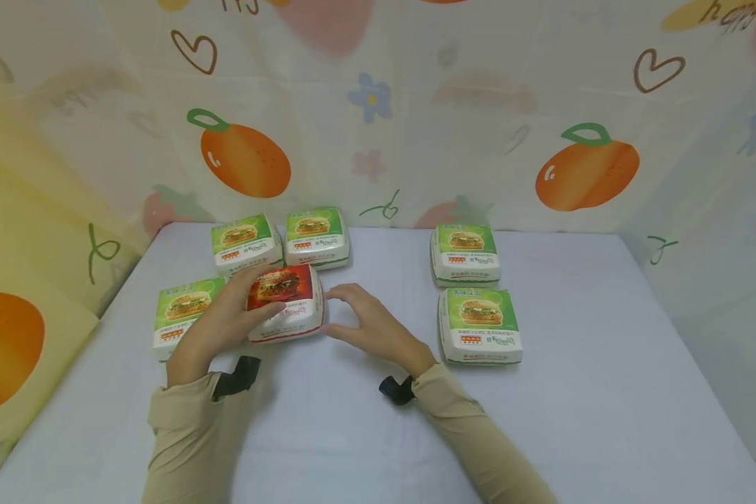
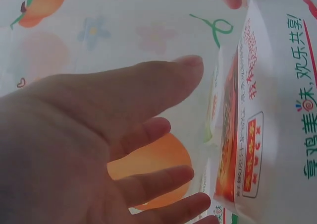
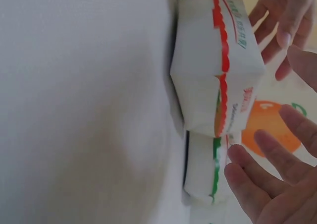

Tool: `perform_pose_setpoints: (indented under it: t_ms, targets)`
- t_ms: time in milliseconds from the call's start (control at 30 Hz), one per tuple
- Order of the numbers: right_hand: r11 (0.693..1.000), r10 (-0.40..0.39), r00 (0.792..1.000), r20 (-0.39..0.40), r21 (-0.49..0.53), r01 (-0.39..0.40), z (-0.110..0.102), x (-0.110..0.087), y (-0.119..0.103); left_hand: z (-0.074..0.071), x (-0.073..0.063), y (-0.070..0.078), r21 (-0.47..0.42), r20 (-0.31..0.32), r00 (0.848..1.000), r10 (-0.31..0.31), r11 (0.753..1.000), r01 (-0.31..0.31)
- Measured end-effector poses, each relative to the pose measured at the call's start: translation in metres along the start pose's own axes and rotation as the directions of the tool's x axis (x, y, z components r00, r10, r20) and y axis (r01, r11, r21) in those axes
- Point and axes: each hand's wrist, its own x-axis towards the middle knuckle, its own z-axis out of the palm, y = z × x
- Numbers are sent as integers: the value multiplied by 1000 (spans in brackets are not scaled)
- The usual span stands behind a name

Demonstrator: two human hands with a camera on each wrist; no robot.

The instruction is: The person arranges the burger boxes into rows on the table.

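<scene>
A red-topped burger box (image 1: 296, 318) rests on the white table between the two hands. Over its left part in the head view is the left hand (image 1: 223, 318); the left wrist view shows this hand's thumb and fingers spread, apart from the box. On the other side, the right hand (image 1: 374, 329) has its fingers and thumb spread around the box's right edge. The right wrist view shows a gap between those fingers (image 3: 247, 159) and the box's side. Just left of the left hand, a green-topped burger box (image 1: 179, 315) is partly covered by it.
Behind the red box stand two green burger boxes, one at the left (image 1: 239, 245) and one beside it (image 1: 318, 238). Two more stand to the right, a rear one (image 1: 466, 255) and a front one (image 1: 481, 325). A printed cloth (image 1: 409, 154) hangs behind the table (image 1: 592, 392).
</scene>
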Motion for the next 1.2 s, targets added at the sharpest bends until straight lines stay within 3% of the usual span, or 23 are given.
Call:
perform_pose_setpoints:
  t_ms: [233, 433, 633, 900, 1200]
  targets:
    - [998, 46, 998, 37, 31, -47, 12, 6, 1, 2, 3, -3, 1, 12, 1000, -19, 1000, 19]
    - [990, 98, 992, 74, 98, -105, 18, 8, 4, 8, 8, -5, 32, 58, 996, -64, 998, 62]
    - [990, 85, 995, 55, 111, -91, 23, 9, 7, 12, 10, -4, 25, 90, 989, -116, 993, 114]
    - [995, 75, 997, 5, 71, -75, 21, 7, 11, 15, 8, -2, -23, 111, 990, -83, 996, 86]
    - [991, 123, 992, 34, 55, -125, 11, 7, 11, 16, 8, -6, -68, 127, 992, -21, 997, 30]
